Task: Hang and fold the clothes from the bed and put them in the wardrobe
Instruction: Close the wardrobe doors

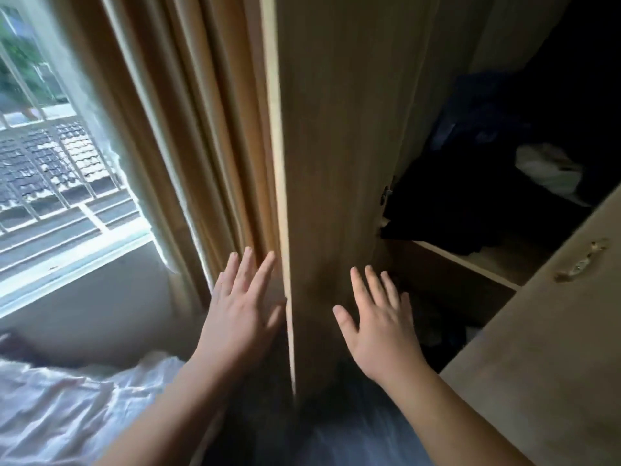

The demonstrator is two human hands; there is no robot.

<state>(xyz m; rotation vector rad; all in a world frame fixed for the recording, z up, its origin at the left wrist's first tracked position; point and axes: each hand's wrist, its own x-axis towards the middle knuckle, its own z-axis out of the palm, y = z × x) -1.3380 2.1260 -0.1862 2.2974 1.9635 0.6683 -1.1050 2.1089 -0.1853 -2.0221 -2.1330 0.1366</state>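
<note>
On each side of the open wardrobe door's (339, 163) edge, the two hands were held up flat. The left hand (242, 307) had its fingers straight and spread, close to the door's thin edge on the curtain side, and it held nothing. The right hand (379, 321) was the same, fingers apart and straight, in front of the door's inner face (I could not tell if the palm touched the wood). So each grip was loose and empty.

Past the hands, the wardrobe (470, 264) stood open. On its shelf lay a heap of dark clothes (470, 203) with something white (547, 173) behind it. A second door (551, 348) with a small metal handle (581, 264) hung open at the right. To the left were the long curtain (188, 136) and the window (50, 156), with roof tiles outside. At the bottom left was the bed (67, 408) with its white crumpled sheet. I could not see any clothes waiting on the part of the bed that showed.

It looked like the person was dealing with the door, either pushing it wide or getting it out of the way, so the step in hand was getting to the wardrobe, not folding. Next, I think, they would need to turn to the bed and pick up a piece of clothing with both hands.

No words, labels or brand names could be read anywhere.
</note>
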